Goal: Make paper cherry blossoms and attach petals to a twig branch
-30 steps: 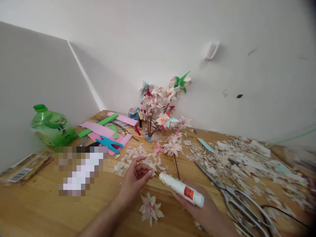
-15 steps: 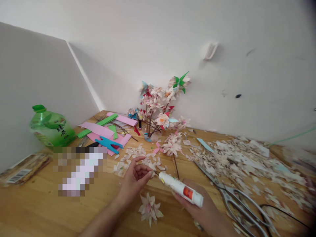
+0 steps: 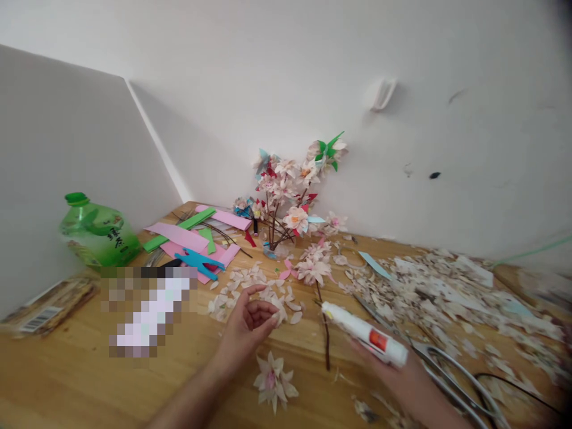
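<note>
My left hand (image 3: 250,328) is closed in a pinch, with a pale paper petal (image 3: 280,314) at its fingertips. In my right hand (image 3: 388,370) lies a white glue tube (image 3: 357,331) with an orange label, its nozzle pointing left, apart from the petal. Below my left hand a pale paper flower (image 3: 275,382) with a pinkish centre lies on the wooden table. A flower cluster on a brown stem (image 3: 327,342) lies between my hands. Loose petals (image 3: 245,279) are scattered beyond my left hand.
Large metal scissors (image 3: 442,369) lie partly behind my right forearm, beside a heap of paper scraps (image 3: 420,298). At the back stands a bunch of paper flowers (image 3: 283,185). Coloured paper strips (image 3: 179,233) and a green bottle (image 3: 100,235) are at left.
My right hand has moved right with the glue tube, drawing its nozzle away from the petal. My left hand stays nearly in place.
</note>
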Demonstrator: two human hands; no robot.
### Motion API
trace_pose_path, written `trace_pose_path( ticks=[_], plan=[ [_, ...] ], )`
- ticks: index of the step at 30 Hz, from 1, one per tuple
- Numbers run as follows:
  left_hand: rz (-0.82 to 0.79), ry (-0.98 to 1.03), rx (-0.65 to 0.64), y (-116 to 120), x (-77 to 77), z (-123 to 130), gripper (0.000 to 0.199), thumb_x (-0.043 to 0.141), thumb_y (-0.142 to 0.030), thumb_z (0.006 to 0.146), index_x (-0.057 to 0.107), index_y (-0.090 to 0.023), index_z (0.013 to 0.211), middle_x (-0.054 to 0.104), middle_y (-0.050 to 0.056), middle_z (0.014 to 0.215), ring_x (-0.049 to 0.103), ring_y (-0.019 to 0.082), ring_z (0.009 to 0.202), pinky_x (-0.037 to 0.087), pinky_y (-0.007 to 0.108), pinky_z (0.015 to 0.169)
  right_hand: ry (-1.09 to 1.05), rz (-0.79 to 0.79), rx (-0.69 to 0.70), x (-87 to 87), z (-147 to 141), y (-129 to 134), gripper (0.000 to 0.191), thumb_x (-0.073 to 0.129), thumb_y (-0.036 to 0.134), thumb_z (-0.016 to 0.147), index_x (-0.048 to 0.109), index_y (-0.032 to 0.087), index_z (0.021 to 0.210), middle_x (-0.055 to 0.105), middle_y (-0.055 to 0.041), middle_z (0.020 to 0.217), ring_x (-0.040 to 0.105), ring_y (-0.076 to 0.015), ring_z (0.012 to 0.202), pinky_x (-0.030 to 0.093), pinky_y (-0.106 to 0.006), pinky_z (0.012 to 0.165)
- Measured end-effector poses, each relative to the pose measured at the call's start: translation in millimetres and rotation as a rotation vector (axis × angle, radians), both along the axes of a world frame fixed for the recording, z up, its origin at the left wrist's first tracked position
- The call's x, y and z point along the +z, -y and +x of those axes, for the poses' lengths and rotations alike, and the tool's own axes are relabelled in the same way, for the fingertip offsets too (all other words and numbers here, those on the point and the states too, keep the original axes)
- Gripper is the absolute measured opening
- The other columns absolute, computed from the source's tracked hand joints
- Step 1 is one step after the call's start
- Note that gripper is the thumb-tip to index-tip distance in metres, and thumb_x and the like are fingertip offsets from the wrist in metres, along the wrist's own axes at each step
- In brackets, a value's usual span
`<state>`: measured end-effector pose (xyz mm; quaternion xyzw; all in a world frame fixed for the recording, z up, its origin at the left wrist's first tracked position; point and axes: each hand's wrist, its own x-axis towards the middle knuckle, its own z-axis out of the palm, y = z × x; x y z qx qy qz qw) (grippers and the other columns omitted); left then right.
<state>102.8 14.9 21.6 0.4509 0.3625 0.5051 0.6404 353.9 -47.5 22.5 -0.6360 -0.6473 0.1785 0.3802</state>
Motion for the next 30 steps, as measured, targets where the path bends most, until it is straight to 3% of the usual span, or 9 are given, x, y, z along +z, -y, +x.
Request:
trace_pose_path(
  ticks=[5, 9, 14, 21, 24, 27, 29, 30],
  plan=[
    [0.001, 0.008, 0.020, -2.9, -0.6, -1.6, 0.057, 0.078, -0.027, 0.057, 0.045, -0.023, 0.103, 0.065, -0.002, 0.072, 0.059, 0.011, 0.067, 0.045, 0.024, 0.065, -0.026, -0.107, -0.044, -8.8, 50.4, 0.5, 0.029, 0.062, 0.045, 0.066, 0.071, 0.020, 0.076, 0.074, -0.0042, 0.076, 0.068, -0.0275, 0.069, 0.057, -0.031, 0.061],
    [0.006, -0.004, 0.097, -5.7, -5.2, -3.5, 0.057, 0.077, -0.029, 0.057, 0.045, -0.023, 0.103, 0.065, -0.003, 0.073, 0.060, 0.011, 0.064, 0.046, 0.026, 0.065, 0.008, -0.232, -0.052, -20.2, 70.5, 2.5, 0.035, 0.062, 0.049, 0.067, 0.073, 0.020, 0.084, 0.074, -0.0037, 0.085, 0.069, -0.0298, 0.078, 0.057, -0.033, 0.067],
    [0.002, -0.005, 0.102, -8.8, -8.2, -7.4, 0.056, 0.077, -0.027, 0.058, 0.044, -0.022, 0.103, 0.064, -0.005, 0.068, 0.060, 0.010, 0.064, 0.046, 0.024, 0.064, 0.034, -0.216, -0.044, -31.4, 64.7, 1.7, 0.038, 0.059, 0.049, 0.072, 0.072, 0.020, 0.093, 0.073, -0.0057, 0.094, 0.067, -0.0291, 0.086, 0.054, -0.035, 0.078],
    [-0.011, 0.003, 0.078, -6.6, -1.9, -12.2, 0.057, 0.078, -0.028, 0.056, 0.046, -0.022, 0.102, 0.064, -0.006, 0.064, 0.063, 0.012, 0.066, 0.048, 0.024, 0.066, -0.001, -0.152, -0.039, -46.4, 47.1, -2.7, 0.038, 0.059, 0.048, 0.075, 0.066, 0.019, 0.097, 0.071, -0.0088, 0.094, 0.065, -0.0276, 0.088, 0.052, -0.038, 0.078],
    [-0.038, 0.001, 0.064, -4.4, 1.1, -14.1, 0.058, 0.077, -0.029, 0.057, 0.044, -0.022, 0.104, 0.063, -0.006, 0.065, 0.067, 0.017, 0.073, 0.051, 0.030, 0.068, 0.009, -0.020, -0.177, -37.8, 48.0, -0.8, 0.061, 0.062, 0.053, 0.068, 0.052, 0.015, 0.116, 0.066, -0.0124, 0.097, 0.063, -0.0274, 0.084, 0.052, -0.040, 0.075],
    [-0.048, 0.002, 0.058, -3.4, 2.8, -15.5, 0.058, 0.077, -0.031, 0.058, 0.043, -0.022, 0.104, 0.063, -0.006, 0.069, 0.067, 0.018, 0.074, 0.053, 0.031, 0.067, 0.106, 0.304, -0.337, -14.4, 41.6, 6.4, 0.074, 0.063, 0.051, 0.068, 0.038, 0.016, 0.128, 0.058, -0.0134, 0.106, 0.057, -0.0288, 0.095, 0.045, -0.046, 0.086],
    [-0.042, 0.000, 0.063, -3.3, 2.8, -15.9, 0.057, 0.076, -0.031, 0.059, 0.043, -0.022, 0.104, 0.063, -0.006, 0.071, 0.066, 0.015, 0.071, 0.053, 0.029, 0.064, 0.182, 0.419, -0.273, 1.2, 25.9, 12.5, 0.063, 0.062, 0.042, 0.073, 0.038, 0.018, 0.126, 0.057, -0.0110, 0.105, 0.054, -0.0280, 0.101, 0.038, -0.047, 0.093],
    [-0.038, -0.002, 0.064, -3.4, 2.5, -16.0, 0.056, 0.076, -0.031, 0.060, 0.043, -0.022, 0.104, 0.062, -0.006, 0.071, 0.065, 0.014, 0.069, 0.052, 0.028, 0.063, 0.191, 0.378, -0.173, 6.7, 14.3, 15.0, 0.052, 0.059, 0.036, 0.078, 0.040, 0.021, 0.124, 0.059, -0.0087, 0.101, 0.055, -0.0264, 0.102, 0.038, -0.046, 0.094]
  ],
)
